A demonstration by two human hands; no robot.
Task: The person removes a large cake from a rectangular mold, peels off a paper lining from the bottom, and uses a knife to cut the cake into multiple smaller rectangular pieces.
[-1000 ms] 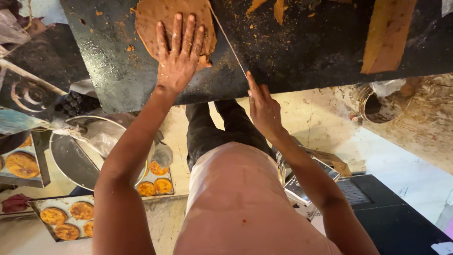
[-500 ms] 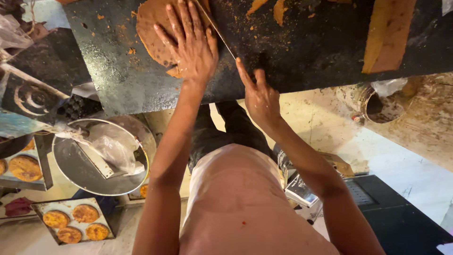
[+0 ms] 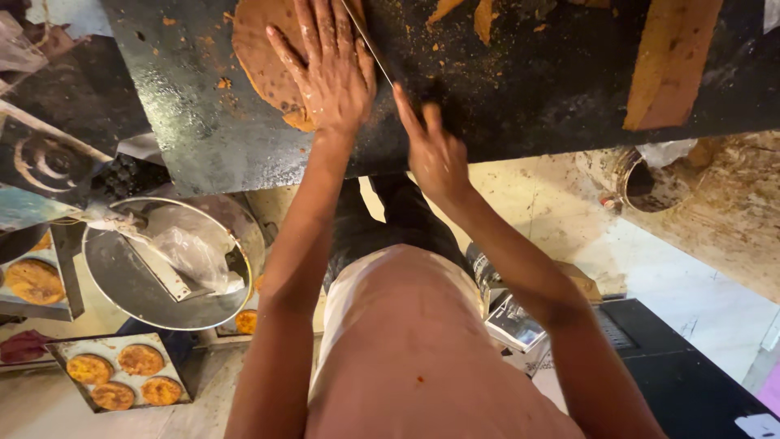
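Since the earlier frame the left hand (image 3: 333, 69) has slid rightward along the brown dough disc (image 3: 264, 53), and the right hand (image 3: 435, 150) has come up from the tabletop edge toward the thin blade. Nearest the camera, at lower left of the frame, a tray (image 3: 122, 382) holds 4 round golden pieces, and above it a metal bowl (image 3: 162, 260) carries a scoop and a crumpled clear bag. At lower right, beside the person's waist, sits a small metal device (image 3: 512, 321) on the pale floor. Farther up, the dark wet tabletop (image 3: 187, 122) fills the top of the frame. At upper centre, the left hand lies flat and open, fingers spread, pressing on the disc's right part, grasping nothing. Just right of it, the right hand rests at the tabletop edge with fingers extended toward the long thin blade (image 3: 366, 36), which runs diagonally up; whether it grips the blade I cannot tell. At upper right lies an orange-brown slab (image 3: 670, 65), with 2 smaller scraps (image 3: 467, 15) near the top edge.
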